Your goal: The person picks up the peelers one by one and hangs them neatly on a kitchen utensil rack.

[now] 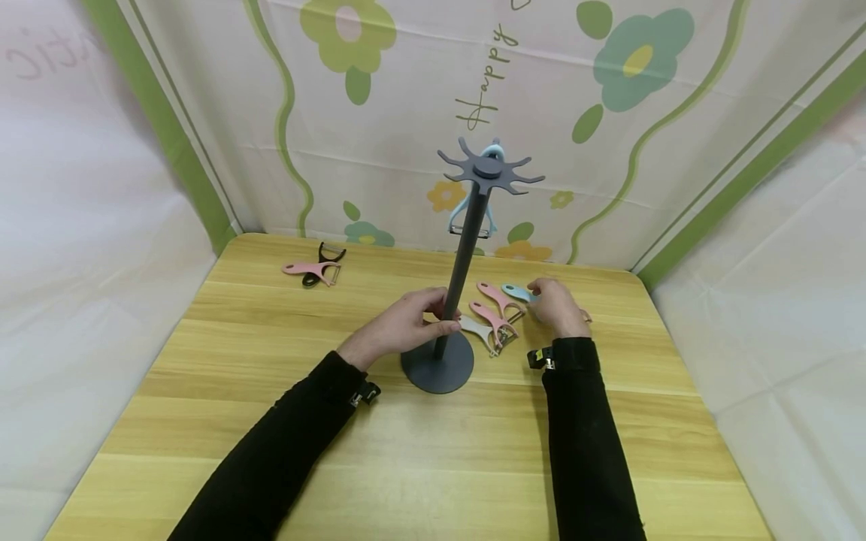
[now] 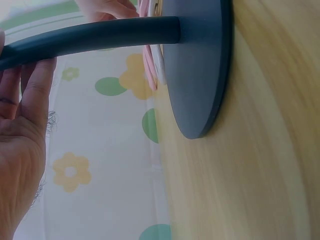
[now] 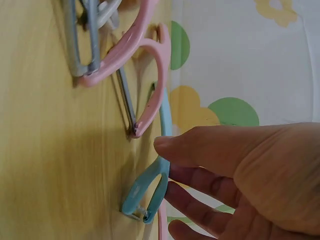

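Note:
A dark grey stand point(image 1: 464, 252) with a round base and a ring of curved hooks rises from the table. My left hand point(image 1: 411, 321) grips its pole low down, thumb in front. From a rear hook hangs a light blue peeler point(image 1: 496, 149), partly behind the pole. Right of the base, my right hand point(image 1: 558, 308) pinches another blue peeler point(image 3: 162, 162) between thumb and fingers, low over the table. Two pink peelers point(image 1: 489, 314) and a white peeler point(image 1: 476, 327) lie overlapping beside it. A pink piece point(image 1: 586, 316) shows past the right hand, mostly hidden.
At the back left of the wooden table point(image 1: 223, 361), a pink peeler point(image 1: 301, 268) lies across a black peeler point(image 1: 311, 280). A flowered cloth point(image 1: 406, 98) hangs behind the table's rear edge, with pale cloth on both sides.

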A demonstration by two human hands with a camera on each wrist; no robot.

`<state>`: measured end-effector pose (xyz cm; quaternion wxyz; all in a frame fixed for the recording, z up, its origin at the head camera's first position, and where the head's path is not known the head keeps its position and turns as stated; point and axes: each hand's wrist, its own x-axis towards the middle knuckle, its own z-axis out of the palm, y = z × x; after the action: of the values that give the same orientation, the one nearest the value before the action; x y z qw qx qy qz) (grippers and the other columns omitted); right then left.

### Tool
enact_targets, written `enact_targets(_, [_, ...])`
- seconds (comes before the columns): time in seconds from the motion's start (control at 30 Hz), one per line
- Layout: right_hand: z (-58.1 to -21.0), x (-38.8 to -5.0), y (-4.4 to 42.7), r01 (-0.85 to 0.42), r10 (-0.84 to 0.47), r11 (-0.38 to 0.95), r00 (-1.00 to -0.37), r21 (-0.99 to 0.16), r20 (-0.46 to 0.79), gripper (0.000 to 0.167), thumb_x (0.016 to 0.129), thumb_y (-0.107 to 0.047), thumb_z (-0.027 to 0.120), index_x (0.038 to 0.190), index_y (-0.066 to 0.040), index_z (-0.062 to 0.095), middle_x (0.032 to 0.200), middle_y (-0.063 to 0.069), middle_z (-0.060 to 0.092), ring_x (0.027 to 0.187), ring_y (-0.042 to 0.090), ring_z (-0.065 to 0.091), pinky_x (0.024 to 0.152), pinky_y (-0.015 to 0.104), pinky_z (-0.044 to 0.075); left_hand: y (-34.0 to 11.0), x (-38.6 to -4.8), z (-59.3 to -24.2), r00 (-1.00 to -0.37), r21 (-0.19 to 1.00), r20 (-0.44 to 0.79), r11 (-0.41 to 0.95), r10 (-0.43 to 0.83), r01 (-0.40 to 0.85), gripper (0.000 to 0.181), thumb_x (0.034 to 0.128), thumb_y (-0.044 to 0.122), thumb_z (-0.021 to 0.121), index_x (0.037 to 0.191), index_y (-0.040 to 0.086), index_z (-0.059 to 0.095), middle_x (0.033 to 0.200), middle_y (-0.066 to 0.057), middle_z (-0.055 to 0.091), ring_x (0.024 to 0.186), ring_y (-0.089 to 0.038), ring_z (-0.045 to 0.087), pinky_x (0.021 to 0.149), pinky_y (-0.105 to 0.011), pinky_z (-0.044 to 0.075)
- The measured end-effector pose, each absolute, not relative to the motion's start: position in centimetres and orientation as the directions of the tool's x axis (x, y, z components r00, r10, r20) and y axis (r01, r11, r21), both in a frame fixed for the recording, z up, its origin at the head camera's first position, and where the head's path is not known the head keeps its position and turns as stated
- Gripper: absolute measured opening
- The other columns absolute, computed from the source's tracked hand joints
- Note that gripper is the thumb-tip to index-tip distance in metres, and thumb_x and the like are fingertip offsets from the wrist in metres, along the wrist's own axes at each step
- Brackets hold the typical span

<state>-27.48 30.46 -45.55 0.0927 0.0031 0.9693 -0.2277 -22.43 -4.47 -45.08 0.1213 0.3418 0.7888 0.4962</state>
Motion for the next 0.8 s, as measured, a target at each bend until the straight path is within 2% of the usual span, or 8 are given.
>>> enact_targets(0.17, [-45.6, -27.4, 30.4, 0.059, -0.028, 0.901, -0.981, -0.43, -0.194, 0.044, 0.117, -0.002, 0.066, 0.159, 0.009, 0.062, 0.16, 0.035, 0.065, 0.147, 0.052, 0.065, 0.126, 0.065, 0.056, -4.4, -22.5, -45.1, -0.738, 0.867, 0.146, 0.274, 0.659, 0.416, 0.02, 0.1179, 0.025, 0.076, 0.133, 0.013, 0.073, 0.118, -0.008, 0.079, 0.114, -0.021, 0.078, 0.096, -0.04, 0.07])
enact_targets(0.43, [-45.5, -27.3, 30.3, 0.069, -0.023, 0.902, -0.978, -0.425, -0.208, 0.041, 0.118, -0.002, 0.063, 0.158, 0.009, 0.063, 0.161, 0.035, 0.065, 0.15, 0.053, 0.063, 0.129, 0.066, 0.054, -4.5, -22.5, -45.1, -0.738, 0.867, 0.144, 0.276, 0.66, 0.416, 0.019, 0.1184, 0.025, 0.076, 0.133, 0.013, 0.073, 0.119, -0.008, 0.08, 0.113, -0.02, 0.077, 0.095, -0.039, 0.068])
enact_targets(0.63, [-44.8, -27.1, 30.0, 0.079, -0.007, 0.891, -0.982, -0.446, -0.186, 0.042, 0.117, -0.003, 0.062, 0.158, 0.007, 0.063, 0.161, 0.034, 0.065, 0.142, 0.049, 0.065, 0.127, 0.067, 0.055, -4.5, -22.5, -45.1, -0.738, 0.869, 0.142, 0.274, 0.659, 0.412, 0.02, 0.1178, 0.025, 0.076, 0.133, 0.013, 0.073, 0.119, -0.008, 0.08, 0.113, -0.02, 0.077, 0.097, -0.041, 0.069])
enact_targets(0.8, [-44.0, -27.1, 29.8, 0.031, -0.03, 0.892, -0.991, -0.45, -0.128, 0.042, 0.116, -0.003, 0.065, 0.156, 0.009, 0.064, 0.157, 0.035, 0.067, 0.135, 0.048, 0.067, 0.121, 0.065, 0.057, -4.4, -22.5, -45.1, -0.738, 0.865, 0.15, 0.274, 0.658, 0.421, 0.02, 0.1173, 0.025, 0.077, 0.133, 0.013, 0.073, 0.118, -0.008, 0.08, 0.113, -0.02, 0.077, 0.094, -0.039, 0.068])
